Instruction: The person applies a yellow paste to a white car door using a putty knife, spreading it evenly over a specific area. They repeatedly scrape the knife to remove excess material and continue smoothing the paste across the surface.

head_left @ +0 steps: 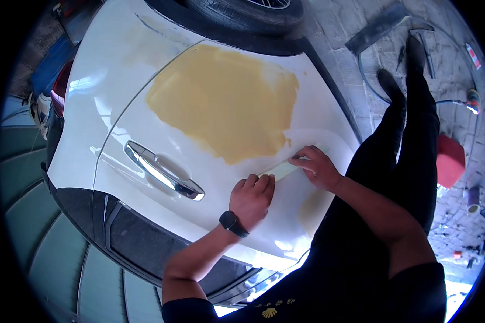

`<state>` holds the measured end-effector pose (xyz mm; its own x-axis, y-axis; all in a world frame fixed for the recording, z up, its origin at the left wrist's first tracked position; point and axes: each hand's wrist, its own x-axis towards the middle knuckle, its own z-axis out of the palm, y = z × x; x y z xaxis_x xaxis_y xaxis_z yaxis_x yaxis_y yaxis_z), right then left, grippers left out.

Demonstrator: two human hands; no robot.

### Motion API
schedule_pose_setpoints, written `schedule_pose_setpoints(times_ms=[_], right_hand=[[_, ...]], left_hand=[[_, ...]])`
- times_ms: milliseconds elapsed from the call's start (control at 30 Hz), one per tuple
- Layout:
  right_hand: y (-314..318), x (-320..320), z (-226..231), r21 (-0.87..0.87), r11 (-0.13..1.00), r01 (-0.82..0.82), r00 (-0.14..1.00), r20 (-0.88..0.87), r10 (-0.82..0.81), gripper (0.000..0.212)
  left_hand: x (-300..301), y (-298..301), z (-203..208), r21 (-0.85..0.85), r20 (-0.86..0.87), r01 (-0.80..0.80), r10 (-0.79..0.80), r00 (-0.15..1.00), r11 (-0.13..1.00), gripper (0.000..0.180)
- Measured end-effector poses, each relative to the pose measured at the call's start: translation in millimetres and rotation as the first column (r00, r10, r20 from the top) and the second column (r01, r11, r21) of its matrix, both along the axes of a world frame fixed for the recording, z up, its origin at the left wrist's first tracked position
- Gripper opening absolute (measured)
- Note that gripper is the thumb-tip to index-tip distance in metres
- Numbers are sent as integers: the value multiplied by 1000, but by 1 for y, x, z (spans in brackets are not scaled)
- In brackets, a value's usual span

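Note:
A pale yellow-green strip (283, 170), perhaps tape or sandpaper, lies along the white car door (199, 156) just below a large yellow-tan filler patch (226, 102). My left hand (251, 200), with a dark watch on its wrist, has its fingers curled over the strip's left end. At the other end my right hand (319, 168) pinches the strip between thumb and fingers. Both hands rest close to the door's surface. Left of my left hand is the chrome door handle (164, 172). A smaller tan patch (311, 210) shows below my right hand.
A wheel (248, 16) stands at the far side of the car. On the paved floor to the right lie a hammer (429, 51), a dark flat board (377, 28), a hose (365, 78) and a red container (450, 160). My legs stand close beside the door.

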<state>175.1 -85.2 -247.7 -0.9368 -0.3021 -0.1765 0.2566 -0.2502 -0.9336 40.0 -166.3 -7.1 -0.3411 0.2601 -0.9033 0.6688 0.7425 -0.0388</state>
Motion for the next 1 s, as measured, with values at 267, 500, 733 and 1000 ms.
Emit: schedule_pose_setpoints(times_ms=[267,500,733,1000], right_hand=[[45,-71,17,103,983,149,983,-128,-135,43],[77,-102,9,-39,972,232,962,158,-223,24],[105,-144,25,-96,966,242,906,378,-190,17],[99,-225,92,-34,991,127,990,65,-125,25]], left_hand=[[-59,32,3,212,-311,84,-14,950,974,39],[-34,51,57,504,-388,-44,271,881,863,52],[-19,8,103,599,-523,-145,522,673,787,51],[8,0,121,702,-507,-197,675,536,684,56]])
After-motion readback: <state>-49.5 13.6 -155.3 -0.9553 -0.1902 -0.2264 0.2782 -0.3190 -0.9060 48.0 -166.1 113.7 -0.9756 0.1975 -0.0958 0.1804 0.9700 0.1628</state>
